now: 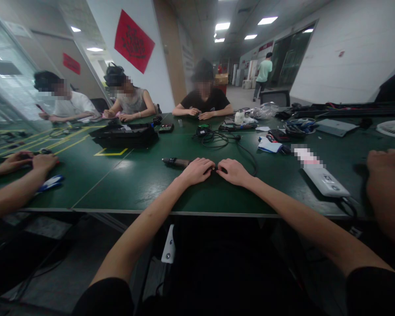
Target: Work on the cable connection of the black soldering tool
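My left hand (197, 170) rests on the green table (158, 188), its fingers curled round the right end of a dark, brownish tool (177, 162) with a pointed tip facing left. Close beside it, my right hand (232, 171) has its fingers closed on the dark end of something thin, perhaps a cable. A small gold-coloured spot (213, 168) shows between the two hands. The fingers hide most of what lies there. Behind my hands, a black cable (217, 141) lies coiled on the table.
A black tray (125, 136) stands at the back left. To the right lies a white power strip (327, 179); cables, bags and a grey box (337, 127) are behind it. People sit across the table, and other people's hands are at both sides.
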Action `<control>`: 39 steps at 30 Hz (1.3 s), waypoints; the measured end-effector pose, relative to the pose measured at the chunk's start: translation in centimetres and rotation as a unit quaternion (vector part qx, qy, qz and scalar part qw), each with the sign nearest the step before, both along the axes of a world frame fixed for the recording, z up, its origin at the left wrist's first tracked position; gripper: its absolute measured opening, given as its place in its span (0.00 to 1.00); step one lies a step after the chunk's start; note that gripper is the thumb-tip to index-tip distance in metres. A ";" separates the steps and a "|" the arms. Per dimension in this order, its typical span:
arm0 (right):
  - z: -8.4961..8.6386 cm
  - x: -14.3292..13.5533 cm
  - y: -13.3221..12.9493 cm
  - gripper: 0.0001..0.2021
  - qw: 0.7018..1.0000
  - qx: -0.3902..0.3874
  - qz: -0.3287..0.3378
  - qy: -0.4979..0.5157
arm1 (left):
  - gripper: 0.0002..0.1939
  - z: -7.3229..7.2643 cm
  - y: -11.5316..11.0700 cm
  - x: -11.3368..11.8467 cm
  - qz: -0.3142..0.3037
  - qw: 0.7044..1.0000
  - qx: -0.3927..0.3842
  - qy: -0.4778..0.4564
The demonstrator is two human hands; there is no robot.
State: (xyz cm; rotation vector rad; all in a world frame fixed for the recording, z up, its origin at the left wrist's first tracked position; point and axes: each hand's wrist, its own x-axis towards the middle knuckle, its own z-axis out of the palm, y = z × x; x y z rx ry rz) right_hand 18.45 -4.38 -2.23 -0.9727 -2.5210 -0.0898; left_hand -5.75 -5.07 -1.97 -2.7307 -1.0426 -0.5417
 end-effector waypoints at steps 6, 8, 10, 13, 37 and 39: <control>0.2 0.0 -0.1 0.06 1.000 -0.006 0.001 0.005 | 0.12 0.2 -0.1 -0.1 -0.005 1.000 0.000 0.003; 0.2 -0.1 -0.1 0.05 1.000 -0.011 0.000 0.005 | 0.12 0.2 -0.2 -0.1 -0.007 1.000 -0.001 0.005; 0.3 0.0 -0.1 0.05 1.000 -0.014 0.001 0.004 | 0.11 0.2 -0.2 -0.1 -0.005 1.000 -0.002 0.004; 0.4 0.0 -0.1 0.05 1.000 -0.016 0.001 0.005 | 0.11 0.3 -0.2 0.0 0.001 1.000 -0.007 -0.001; 0.5 0.0 0.2 0.06 1.000 -0.024 0.005 0.004 | 0.09 0.2 -0.1 0.0 0.015 1.000 -0.017 -0.013; 0.4 0.0 0.2 0.06 1.000 -0.021 0.001 0.004 | 0.09 0.2 -0.2 0.0 0.015 1.000 -0.019 -0.016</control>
